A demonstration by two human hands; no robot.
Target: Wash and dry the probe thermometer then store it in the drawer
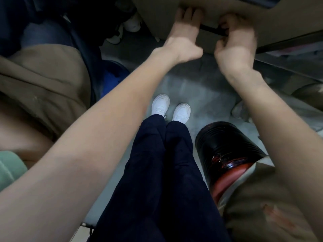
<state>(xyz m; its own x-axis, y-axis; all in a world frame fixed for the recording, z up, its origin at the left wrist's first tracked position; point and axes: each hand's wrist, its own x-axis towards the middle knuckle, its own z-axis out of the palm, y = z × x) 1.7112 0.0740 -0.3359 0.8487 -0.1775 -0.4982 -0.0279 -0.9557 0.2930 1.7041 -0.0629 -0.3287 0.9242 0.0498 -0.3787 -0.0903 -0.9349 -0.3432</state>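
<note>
Item: drawer (227, 7), pale front, dark slot beneath.
Left hand (185, 32): fingers lying straight, pressing flat against the front.
Right hand (239, 42): fingers curling at the slot, apparently pinching a thin dark object; cannot tell if it is the thermometer.
Status: judging storing stage; washing and drying not checkable here.
</note>
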